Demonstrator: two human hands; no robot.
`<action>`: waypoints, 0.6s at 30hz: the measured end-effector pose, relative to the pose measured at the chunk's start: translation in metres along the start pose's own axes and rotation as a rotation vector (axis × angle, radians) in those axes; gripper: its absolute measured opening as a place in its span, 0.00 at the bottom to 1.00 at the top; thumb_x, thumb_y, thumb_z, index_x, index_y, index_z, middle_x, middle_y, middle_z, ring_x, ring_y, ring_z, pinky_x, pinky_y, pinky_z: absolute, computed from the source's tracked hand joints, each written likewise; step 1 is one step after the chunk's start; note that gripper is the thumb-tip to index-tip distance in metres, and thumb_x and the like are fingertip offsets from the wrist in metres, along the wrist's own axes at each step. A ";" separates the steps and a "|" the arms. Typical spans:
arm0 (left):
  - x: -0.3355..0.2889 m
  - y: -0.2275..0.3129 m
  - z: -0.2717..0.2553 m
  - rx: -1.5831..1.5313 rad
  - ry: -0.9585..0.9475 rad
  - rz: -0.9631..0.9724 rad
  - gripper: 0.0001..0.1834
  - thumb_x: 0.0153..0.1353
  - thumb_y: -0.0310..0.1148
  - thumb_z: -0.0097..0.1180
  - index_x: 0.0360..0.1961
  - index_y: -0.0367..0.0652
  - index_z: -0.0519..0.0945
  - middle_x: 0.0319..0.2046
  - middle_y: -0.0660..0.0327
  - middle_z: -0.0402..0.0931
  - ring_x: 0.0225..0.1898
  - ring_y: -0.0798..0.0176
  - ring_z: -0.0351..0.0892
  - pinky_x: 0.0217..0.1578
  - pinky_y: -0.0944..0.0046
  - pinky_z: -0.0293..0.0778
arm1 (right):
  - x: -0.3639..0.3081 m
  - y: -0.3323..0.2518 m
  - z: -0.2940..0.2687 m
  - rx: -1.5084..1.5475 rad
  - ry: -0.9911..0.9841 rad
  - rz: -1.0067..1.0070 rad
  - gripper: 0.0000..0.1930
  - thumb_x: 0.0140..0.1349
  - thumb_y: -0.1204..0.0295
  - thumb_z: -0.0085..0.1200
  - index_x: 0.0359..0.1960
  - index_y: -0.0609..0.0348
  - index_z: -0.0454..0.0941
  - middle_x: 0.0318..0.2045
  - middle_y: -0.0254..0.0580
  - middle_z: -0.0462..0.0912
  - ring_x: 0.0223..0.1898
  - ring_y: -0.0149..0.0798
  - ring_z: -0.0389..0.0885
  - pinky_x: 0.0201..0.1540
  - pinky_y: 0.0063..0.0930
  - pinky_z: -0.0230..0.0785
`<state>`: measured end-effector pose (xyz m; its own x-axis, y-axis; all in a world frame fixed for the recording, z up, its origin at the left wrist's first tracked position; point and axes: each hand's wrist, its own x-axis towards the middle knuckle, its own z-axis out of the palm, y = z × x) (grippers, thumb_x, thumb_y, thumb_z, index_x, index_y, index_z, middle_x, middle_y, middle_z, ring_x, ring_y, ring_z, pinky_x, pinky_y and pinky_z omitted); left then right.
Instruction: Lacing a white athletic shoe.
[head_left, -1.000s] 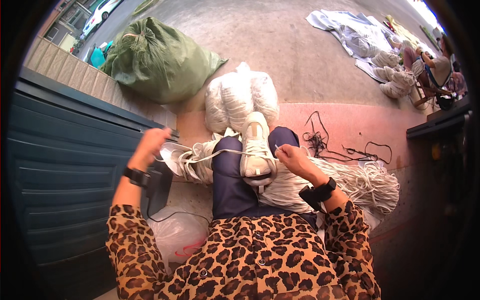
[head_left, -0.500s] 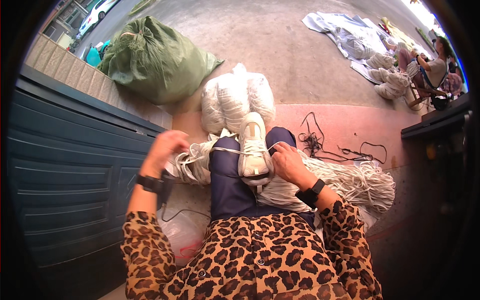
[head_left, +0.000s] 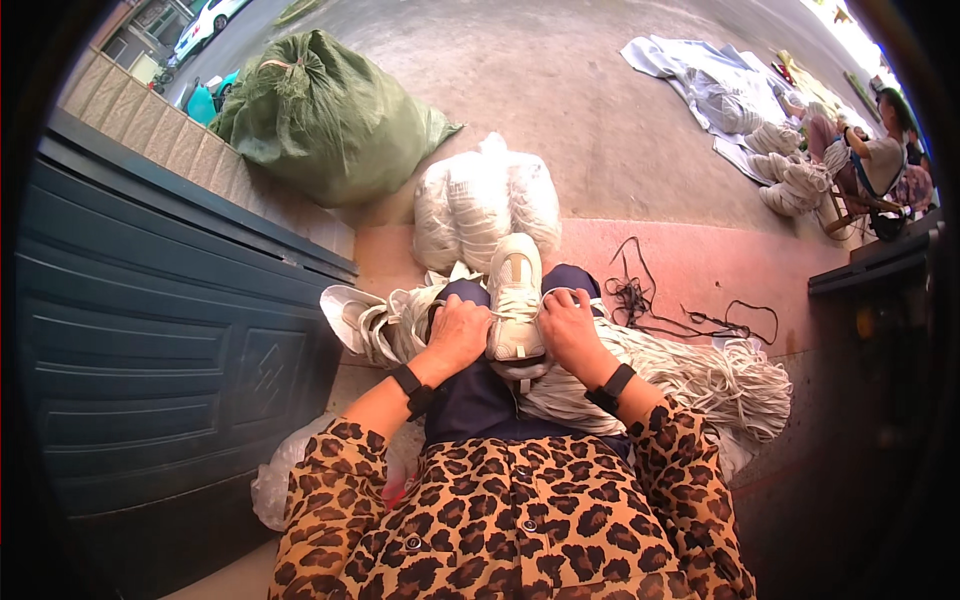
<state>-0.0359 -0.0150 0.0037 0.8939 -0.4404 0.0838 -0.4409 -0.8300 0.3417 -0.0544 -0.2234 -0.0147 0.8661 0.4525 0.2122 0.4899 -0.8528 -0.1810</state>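
Observation:
A beige-and-white sneaker (head_left: pixel 517 268) stands between my knees with its toe pointing away from me, and pale laces (head_left: pixel 517 303) cross its front. At its left side my left hand (head_left: pixel 462 333) is closed, fingers bent against the eyelet edge and pinching the lace; the fingertips are partly hidden. My right hand (head_left: pixel 570 335) is closed on the other side, pinching a lace that loops up over the fingers. Beneath and beside my right forearm lies a thick bundle of off-white laces (head_left: pixel 700 385). More off-white laces (head_left: pixel 400 322) lie left of my knee.
Beyond the sneaker sits a clear-wrapped white bundle (head_left: pixel 485 205), with a big green sack (head_left: pixel 330 125) behind it. Black cords (head_left: pixel 640 300) lie tangled on the right. A dark panelled door (head_left: pixel 170 340) borders the left. Another person (head_left: pixel 885 155) sits far right near white bundles (head_left: pixel 795 185).
My left hand has come in from the far left to the sneaker's side. My right hand stays by the sneaker with the lace. The view has shifted slightly.

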 end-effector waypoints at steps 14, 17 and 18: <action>-0.008 0.026 -0.001 0.067 0.112 -0.083 0.12 0.48 0.41 0.56 0.26 0.43 0.77 0.25 0.59 0.75 0.33 0.56 0.69 0.33 0.57 0.63 | -0.010 -0.008 -0.009 0.056 0.023 0.183 0.08 0.47 0.65 0.51 0.20 0.56 0.74 0.25 0.39 0.70 0.35 0.41 0.67 0.37 0.37 0.55; -0.009 0.027 -0.001 0.032 -0.035 -0.153 0.12 0.51 0.39 0.51 0.27 0.41 0.76 0.28 0.56 0.76 0.35 0.52 0.70 0.34 0.53 0.66 | -0.012 -0.008 -0.008 0.091 -0.001 0.194 0.11 0.50 0.62 0.50 0.21 0.57 0.75 0.24 0.41 0.70 0.35 0.43 0.67 0.36 0.39 0.56; -0.007 0.025 -0.001 -0.015 -0.099 -0.177 0.11 0.52 0.38 0.48 0.27 0.41 0.76 0.28 0.56 0.76 0.35 0.51 0.71 0.34 0.51 0.67 | -0.012 -0.007 -0.007 0.107 0.004 0.177 0.12 0.51 0.61 0.50 0.21 0.57 0.75 0.25 0.42 0.71 0.34 0.44 0.68 0.35 0.40 0.57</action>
<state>-0.0531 -0.0322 0.0127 0.9448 -0.3199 -0.0712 -0.2753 -0.8926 0.3571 -0.0689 -0.2245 -0.0095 0.9393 0.2972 0.1715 0.3382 -0.8864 -0.3162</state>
